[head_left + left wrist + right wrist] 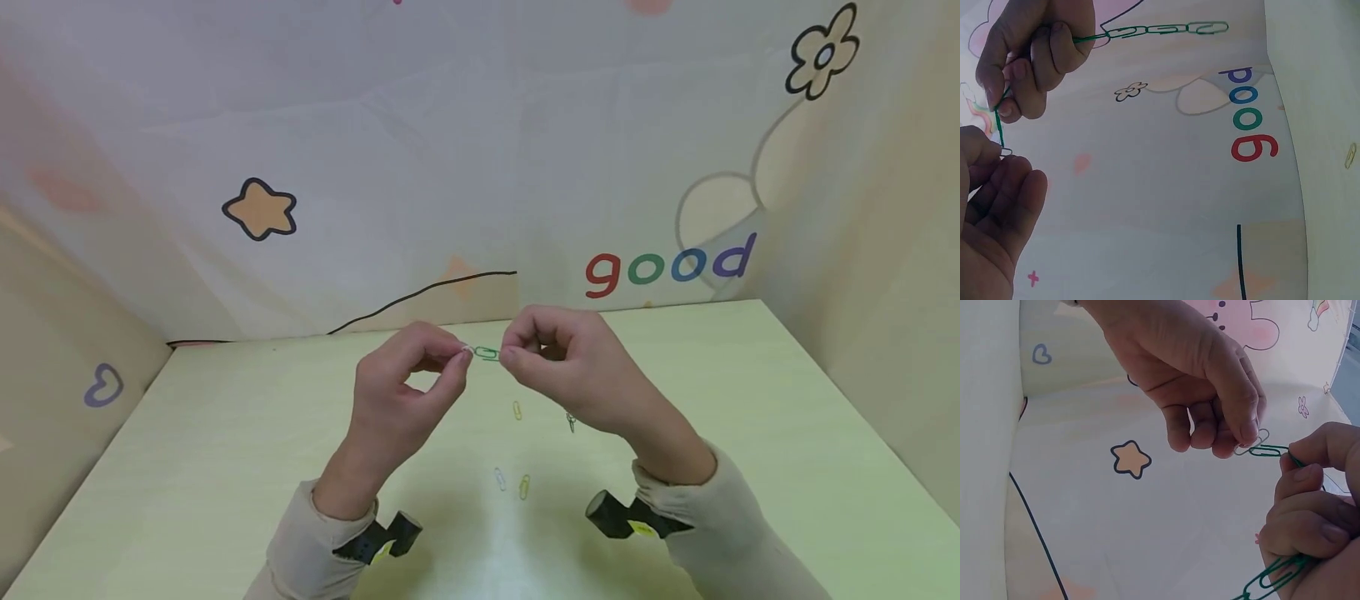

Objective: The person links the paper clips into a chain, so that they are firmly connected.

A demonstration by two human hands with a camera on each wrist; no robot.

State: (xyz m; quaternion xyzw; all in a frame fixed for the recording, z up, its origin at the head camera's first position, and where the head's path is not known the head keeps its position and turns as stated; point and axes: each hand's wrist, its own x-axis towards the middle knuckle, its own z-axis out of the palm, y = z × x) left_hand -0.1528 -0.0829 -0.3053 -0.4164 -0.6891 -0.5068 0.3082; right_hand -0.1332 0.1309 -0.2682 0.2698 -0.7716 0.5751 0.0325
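Note:
In the head view my left hand (401, 396) and right hand (581, 371) are raised above the table, fingertips close together. Thumb and finger of the left hand pinch a white paper clip (1264, 435). The right hand pinches a green paper clip (486, 353) whose free end reaches the white one. These two clips overlap in the right wrist view; whether they are fully linked I cannot tell. From the right hand's curled fingers trails a chain of green paper clips (1166, 29), partly hidden inside the hand.
On the pale table (225, 458) below the hands lie a yellow paper clip (517, 410), a second yellow paper clip (524, 487) and a whitish paper clip (500, 479). A printed cloth backdrop (450, 167) rises behind the table and at both sides.

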